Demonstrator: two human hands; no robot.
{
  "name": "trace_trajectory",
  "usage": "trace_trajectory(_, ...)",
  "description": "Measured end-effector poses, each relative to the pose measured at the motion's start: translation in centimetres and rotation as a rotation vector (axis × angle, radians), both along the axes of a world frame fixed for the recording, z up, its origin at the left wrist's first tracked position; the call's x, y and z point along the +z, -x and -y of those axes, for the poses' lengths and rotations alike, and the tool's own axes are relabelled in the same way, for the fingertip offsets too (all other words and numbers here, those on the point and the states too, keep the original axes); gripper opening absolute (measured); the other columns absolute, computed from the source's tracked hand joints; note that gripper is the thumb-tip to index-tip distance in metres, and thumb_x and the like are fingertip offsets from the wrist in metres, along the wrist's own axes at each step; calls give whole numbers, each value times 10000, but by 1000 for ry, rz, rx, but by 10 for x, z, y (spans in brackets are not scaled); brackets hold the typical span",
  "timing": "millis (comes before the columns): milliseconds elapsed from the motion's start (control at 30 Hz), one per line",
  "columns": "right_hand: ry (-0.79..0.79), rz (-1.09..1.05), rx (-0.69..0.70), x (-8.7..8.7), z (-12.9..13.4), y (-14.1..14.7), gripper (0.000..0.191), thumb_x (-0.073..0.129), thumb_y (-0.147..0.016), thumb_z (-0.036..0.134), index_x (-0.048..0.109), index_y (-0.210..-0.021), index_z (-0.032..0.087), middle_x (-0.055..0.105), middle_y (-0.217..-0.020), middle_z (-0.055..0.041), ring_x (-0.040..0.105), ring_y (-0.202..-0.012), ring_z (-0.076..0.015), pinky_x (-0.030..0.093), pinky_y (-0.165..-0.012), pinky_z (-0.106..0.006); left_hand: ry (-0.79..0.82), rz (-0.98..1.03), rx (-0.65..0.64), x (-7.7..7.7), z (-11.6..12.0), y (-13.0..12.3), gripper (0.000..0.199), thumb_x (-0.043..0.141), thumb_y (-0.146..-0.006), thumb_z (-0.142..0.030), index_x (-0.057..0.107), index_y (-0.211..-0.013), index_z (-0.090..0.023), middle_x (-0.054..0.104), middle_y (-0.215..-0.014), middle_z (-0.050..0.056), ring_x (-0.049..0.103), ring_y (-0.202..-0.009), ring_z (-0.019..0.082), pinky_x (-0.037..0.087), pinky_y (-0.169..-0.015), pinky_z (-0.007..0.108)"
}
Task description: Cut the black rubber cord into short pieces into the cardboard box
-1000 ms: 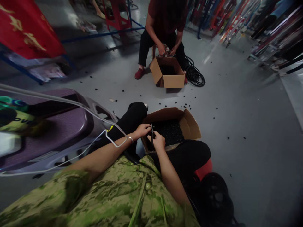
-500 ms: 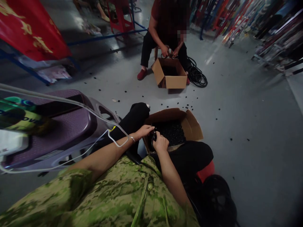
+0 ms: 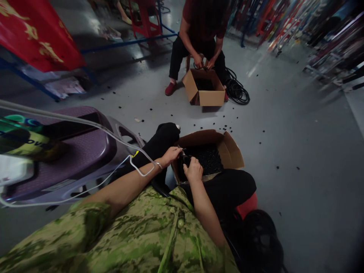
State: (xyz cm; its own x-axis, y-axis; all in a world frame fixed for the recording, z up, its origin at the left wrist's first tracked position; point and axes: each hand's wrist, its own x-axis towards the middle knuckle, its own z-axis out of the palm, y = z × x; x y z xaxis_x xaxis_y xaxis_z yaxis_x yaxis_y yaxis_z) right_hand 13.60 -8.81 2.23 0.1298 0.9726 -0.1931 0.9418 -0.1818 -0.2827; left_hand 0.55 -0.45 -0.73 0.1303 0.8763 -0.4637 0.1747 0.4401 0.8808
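Observation:
An open cardboard box (image 3: 233,151) stands between my knees, with many small black pieces (image 3: 209,158) inside. Over its left side, my left hand (image 3: 171,154) is closed in a pinch on something small that I cannot make out. Close beside it on the right, my right hand (image 3: 193,169) is closed round a dark tool (image 3: 186,158), which looks like scissors or pliers. The tool's tip points toward my left fingertips. A bracelet sits on my left wrist.
Across from me a seated person (image 3: 196,41) works over another cardboard box (image 3: 212,98), beside coiled black hose (image 3: 237,93). Left stands a purple stool (image 3: 85,151) with things on it and a white cable (image 3: 142,149) in front. Small black bits dot the floor (image 3: 307,125).
My left hand has shifted slightly left and up, away from my right hand. The tool between them appears more spread, and my right thumb has moved a little.

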Motion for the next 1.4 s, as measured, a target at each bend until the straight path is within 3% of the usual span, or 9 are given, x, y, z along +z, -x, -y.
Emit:
trace_trajectory(133, -11, 26, 38, -1, 0, -1, 341, 674, -834, 284, 558, -1122, 143, 620, -1122, -150, 616, -1033, -242, 474, -819, -303, -20, 14, -30, 2, 0, 1, 372, 595, -791, -475, 608, -647, -133, 485, -466, -26, 403, -426, 77, 280, -441, 203)
trace_trajectory(233, 6, -38, -54, -3, -3, -3, 255, 654, -835, 303, 625, -1046, 162, 660, -1048, -122, 643, -921, -223, 464, -757, -284, -62, 55, -93, 7, 2, 1, 400, 605, -779, -516, 599, -650, -137, 505, -500, -22, 424, -451, 76, 305, -450, 196)
trace_trajectory(400, 45, -414, -192, -12, -7, -7, 215, 648, -800, 417, 696, -819, 208, 693, -761, -17, 622, -711, -162, 412, -623, -224, -84, 154, -160, 14, 2, 0, 354, 605, -773, -473, 656, -875, -138, 645, -698, 20, 516, -523, 93, 373, -475, 198)
trace_trajectory(533, 9, -591, -283, -17, -7, -13, 306, 623, -775, 485, 704, -792, 190, 672, -700, 10, 587, -659, -143, 391, -580, -209, -112, 61, -153, 14, 2, 0, 258, 614, -735, -314, 654, -916, -135, 654, -673, 9, 514, -498, 94, 404, -500, 213)
trace_trajectory(833, 139, -481, -228, -23, -10, -15, 333, 614, -812, 518, 722, -896, 214, 711, -814, -31, 642, -773, -168, 446, -676, -228, -258, -70, -115, 13, 2, 3, 124, 584, -737, -255, 626, -790, -151, 638, -641, -7, 534, -493, 104, 425, -504, 220)
trace_trajectory(1167, 214, -420, -184, -12, -8, -9, 381, 616, -821, 531, 712, -975, 196, 733, -945, -67, 667, -892, -204, 451, -745, -253, -313, -131, -114, 10, 1, 3, 214, 553, -735, -256, 683, -864, -146, 683, -759, 30, 599, -636, 146, 480, -586, 239)
trace_trajectory(1400, 214, -400, -168, -18, -9, -8, 410, 611, -821, 550, 708, -994, 191, 725, -954, -79, 664, -884, -209, 455, -737, -262, -353, -176, -141, 13, 2, 3, 241, 550, -762, -269, 717, -886, -148, 711, -810, 45, 640, -769, 184, 511, -704, 264)
